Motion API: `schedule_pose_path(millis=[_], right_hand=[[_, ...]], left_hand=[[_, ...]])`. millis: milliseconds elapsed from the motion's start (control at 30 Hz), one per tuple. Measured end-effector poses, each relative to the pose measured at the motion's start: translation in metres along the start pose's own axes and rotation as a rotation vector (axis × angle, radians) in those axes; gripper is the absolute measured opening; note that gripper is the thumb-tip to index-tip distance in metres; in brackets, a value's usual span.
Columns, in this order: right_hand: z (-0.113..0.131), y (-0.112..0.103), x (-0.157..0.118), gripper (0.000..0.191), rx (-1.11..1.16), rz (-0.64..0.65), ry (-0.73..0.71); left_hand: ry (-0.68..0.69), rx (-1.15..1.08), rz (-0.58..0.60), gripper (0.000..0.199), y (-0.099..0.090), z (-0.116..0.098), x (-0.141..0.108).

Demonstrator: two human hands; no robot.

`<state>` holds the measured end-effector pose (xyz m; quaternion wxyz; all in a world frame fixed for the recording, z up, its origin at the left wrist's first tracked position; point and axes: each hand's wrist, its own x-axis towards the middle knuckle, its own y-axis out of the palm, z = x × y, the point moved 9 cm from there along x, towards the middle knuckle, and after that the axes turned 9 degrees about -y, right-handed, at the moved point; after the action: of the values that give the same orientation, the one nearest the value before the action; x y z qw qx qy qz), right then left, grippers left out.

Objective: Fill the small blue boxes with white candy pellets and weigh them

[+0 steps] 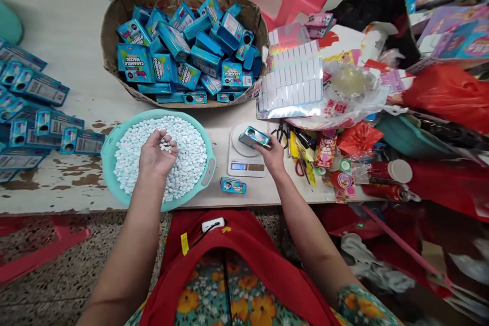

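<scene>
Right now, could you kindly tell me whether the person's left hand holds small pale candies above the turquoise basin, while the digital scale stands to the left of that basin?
Not quite: the head view shows the digital scale to the right of the turquoise basin, not the left; the person's left hand does hold small pale candies above the basin.
</scene>
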<state>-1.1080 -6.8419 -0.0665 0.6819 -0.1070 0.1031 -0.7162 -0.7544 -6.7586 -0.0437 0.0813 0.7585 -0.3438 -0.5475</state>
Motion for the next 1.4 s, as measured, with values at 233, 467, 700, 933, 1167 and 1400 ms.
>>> schedule_pose_path(millis=[233, 467, 700, 933, 1167, 1400], right_hand=[[-0.018, -0.042, -0.043, 0.058, -0.016, -0.089, 0.109], [-0.057, -0.075, -0.078, 0.048, -0.042, -0.208, 0.227], [-0.041, -0.057, -0.064, 0.048, -0.034, -0.156, 0.192], [0.009, -0.004, -0.015, 0.061, -0.101, -0.040, -0.042], [0.151, 0.054, 0.004, 0.032, -0.284, 0.077, -0.487], [0.225, 0.152, -0.037, 0.030, -0.599, 0.421, -0.857]], left_hand=[[0.005, -0.013, -0.098, 0.012, -0.010, 0.002, 0.000], [0.124, -0.053, -0.158, 0.010, -0.006, -0.008, 0.001], [0.093, -0.027, -0.111, 0.009, -0.003, 0.001, 0.007], [0.070, 0.017, -0.047, 0.004, 0.010, 0.005, 0.001], [-0.046, -0.013, 0.086, 0.013, 0.032, 0.028, -0.003], [-0.012, -0.149, 0.050, 0.018, 0.028, 0.025, 0.004]])
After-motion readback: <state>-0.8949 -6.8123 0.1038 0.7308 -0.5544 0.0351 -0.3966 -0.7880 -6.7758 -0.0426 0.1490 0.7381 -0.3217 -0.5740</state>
